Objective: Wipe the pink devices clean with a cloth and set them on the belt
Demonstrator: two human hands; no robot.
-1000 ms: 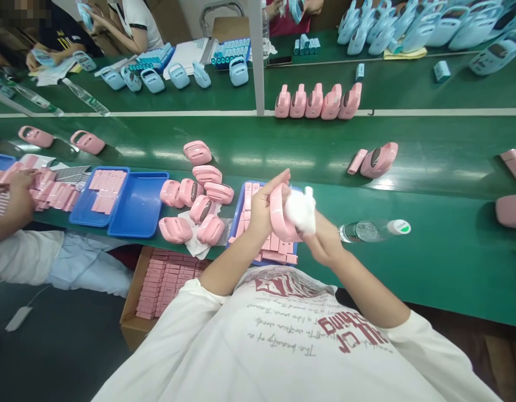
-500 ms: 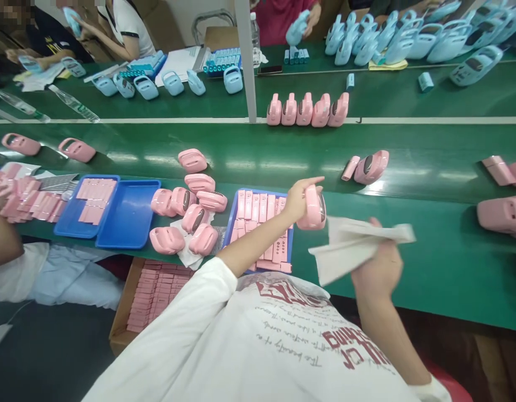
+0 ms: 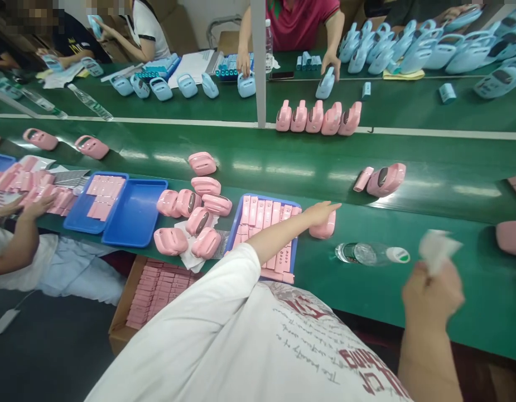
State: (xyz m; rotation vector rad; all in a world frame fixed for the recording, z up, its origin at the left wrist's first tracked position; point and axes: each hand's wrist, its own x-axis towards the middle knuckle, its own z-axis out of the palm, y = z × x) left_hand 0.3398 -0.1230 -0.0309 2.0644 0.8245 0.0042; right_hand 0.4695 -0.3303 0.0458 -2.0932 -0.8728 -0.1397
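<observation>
My left hand [image 3: 322, 212] is on top of a pink handled plastic device [image 3: 324, 229] at the green bench, just right of the blue tray. Its index finger stretches out to the right; the other fingers are mostly hidden around the device's top. My right hand [image 3: 435, 293], raised over the right part of the bench, is closed round a crumpled white tissue [image 3: 437, 250], blurred by motion. Between my hands a clear plastic bottle [image 3: 366, 254] with a white and green cap lies on its side.
A blue tray [image 3: 240, 215] of pink parts stands left of my hand, with several pink devices [image 3: 205, 243] beyond it. Another pink device [image 3: 387, 180] and a small pink piece [image 3: 363, 179] lie further back. Co-workers handle blue devices [image 3: 326, 84] across the bench.
My left hand has lowered the pink device to the bench. My right hand has moved right with the tissue, now bunched up, uncovering the bottle. A co-worker opposite has set down a blue device.
</observation>
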